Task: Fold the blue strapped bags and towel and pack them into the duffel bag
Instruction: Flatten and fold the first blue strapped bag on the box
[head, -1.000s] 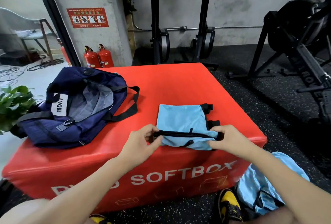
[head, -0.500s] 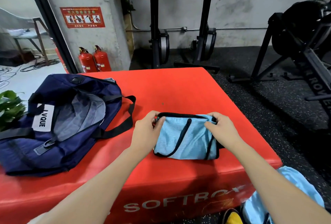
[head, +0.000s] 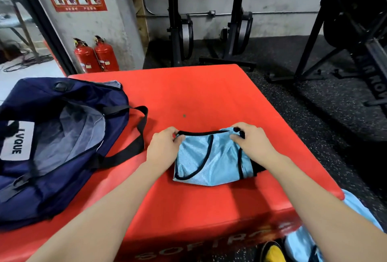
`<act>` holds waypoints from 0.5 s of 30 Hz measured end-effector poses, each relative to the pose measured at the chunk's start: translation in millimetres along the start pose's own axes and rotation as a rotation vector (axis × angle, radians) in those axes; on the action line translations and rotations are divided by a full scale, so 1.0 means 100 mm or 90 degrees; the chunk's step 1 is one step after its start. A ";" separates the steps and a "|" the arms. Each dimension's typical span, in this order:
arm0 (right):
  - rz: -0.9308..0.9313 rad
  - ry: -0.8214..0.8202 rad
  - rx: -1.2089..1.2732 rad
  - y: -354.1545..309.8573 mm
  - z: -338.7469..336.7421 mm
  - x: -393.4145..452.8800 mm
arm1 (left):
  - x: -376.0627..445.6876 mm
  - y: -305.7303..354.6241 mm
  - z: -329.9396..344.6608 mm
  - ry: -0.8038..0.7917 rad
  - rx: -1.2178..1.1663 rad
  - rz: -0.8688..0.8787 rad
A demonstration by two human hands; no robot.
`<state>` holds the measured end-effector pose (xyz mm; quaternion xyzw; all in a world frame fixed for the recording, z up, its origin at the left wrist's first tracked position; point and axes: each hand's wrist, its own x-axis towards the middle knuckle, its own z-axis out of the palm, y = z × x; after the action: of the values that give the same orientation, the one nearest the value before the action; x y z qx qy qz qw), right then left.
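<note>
- A folded light-blue fabric bag with black straps [head: 209, 161] lies on the red padded surface [head: 209, 94], near its front right.
- The left hand [head: 164, 148] pinches the bag's far left corner, fingers curled.
- The right hand [head: 253, 144] grips the far right corner.
- The open navy fabric duffel bag [head: 52, 146] sits to the left, well apart.
</note>
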<state>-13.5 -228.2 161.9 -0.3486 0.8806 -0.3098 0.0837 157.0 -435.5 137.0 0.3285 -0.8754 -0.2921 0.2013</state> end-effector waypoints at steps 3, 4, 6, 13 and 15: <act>-0.017 0.047 -0.005 0.00 0.02 -0.04 | -0.03 0.07 -0.05 -0.004 0.136 0.000; -0.027 0.079 -0.010 -0.02 0.01 -0.08 | -0.05 0.11 -0.07 0.002 0.185 0.012; -0.050 0.164 -0.019 -0.12 -0.04 -0.20 | -0.10 0.19 -0.09 0.038 0.224 0.091; 0.005 0.101 -0.096 -0.34 0.05 -1.00 | -0.56 0.54 0.25 -0.154 -0.037 0.475; 0.056 0.045 -0.134 -0.29 0.13 -1.21 | -0.67 0.53 0.39 -0.247 0.039 0.458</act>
<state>97.6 -170.5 161.1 -0.3052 0.9252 -0.2234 0.0293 158.6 -342.0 131.2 -0.0543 -0.9644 -0.2335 0.1120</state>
